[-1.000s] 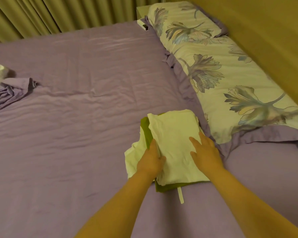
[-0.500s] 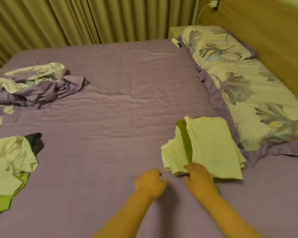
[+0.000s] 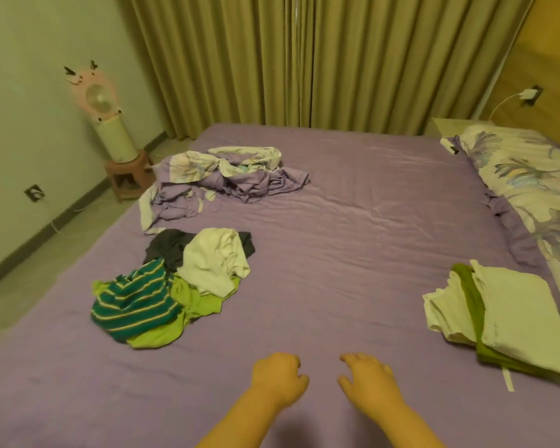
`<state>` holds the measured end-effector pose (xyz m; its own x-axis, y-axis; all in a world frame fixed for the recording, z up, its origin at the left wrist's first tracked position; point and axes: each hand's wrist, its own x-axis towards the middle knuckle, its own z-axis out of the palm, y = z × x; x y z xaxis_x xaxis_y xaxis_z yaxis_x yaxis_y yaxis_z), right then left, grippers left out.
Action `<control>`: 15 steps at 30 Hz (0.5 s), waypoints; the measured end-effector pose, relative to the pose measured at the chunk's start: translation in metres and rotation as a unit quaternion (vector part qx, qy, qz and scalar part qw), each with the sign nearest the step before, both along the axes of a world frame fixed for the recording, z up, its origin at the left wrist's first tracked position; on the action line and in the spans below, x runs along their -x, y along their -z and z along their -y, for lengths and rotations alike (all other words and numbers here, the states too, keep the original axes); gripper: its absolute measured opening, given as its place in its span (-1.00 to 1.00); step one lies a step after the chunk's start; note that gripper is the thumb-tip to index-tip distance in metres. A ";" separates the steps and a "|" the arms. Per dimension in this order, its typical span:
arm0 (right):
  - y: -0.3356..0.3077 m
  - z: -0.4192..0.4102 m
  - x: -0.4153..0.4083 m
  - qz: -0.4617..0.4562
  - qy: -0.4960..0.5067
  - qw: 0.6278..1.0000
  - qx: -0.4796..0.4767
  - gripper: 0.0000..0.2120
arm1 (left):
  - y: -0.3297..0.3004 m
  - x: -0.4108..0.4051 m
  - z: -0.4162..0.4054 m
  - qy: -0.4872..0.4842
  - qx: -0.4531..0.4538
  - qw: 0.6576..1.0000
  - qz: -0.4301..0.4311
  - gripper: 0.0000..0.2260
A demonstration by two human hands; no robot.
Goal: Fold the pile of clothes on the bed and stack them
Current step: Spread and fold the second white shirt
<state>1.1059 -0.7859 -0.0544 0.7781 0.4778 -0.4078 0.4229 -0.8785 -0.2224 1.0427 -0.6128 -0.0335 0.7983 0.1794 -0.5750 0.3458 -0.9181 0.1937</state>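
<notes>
The purple-sheeted bed (image 3: 353,253) carries everything here, with no box or basket among it. Toward its left edge lies the unfolded pile of clothes (image 3: 172,286): a teal striped top (image 3: 133,305), lime-green garments (image 3: 194,302), a white shirt (image 3: 214,263) and a dark piece (image 3: 168,244) tangled together. Behind the pile, nearer the far left corner, sits a crumpled purple floral cover (image 3: 220,179). By the right edge, just beside the floral pillow (image 3: 537,189), rests the folded stack (image 3: 511,318), white cloth over a dark-green layer. Half a second ago the right hand touched that stack's near edge; now both hands are off it and well apart from it. The left hand (image 3: 278,378) is loosely curled and the right hand (image 3: 367,379) has relaxed, spread fingers; both hover empty, side by side, over the near edge of the bed.
</notes>
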 end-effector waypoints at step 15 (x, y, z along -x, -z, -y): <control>-0.112 -0.123 0.117 0.032 -0.157 0.985 -0.058 -0.52 | -0.109 0.155 -0.096 -0.149 -0.058 0.982 0.100 -0.63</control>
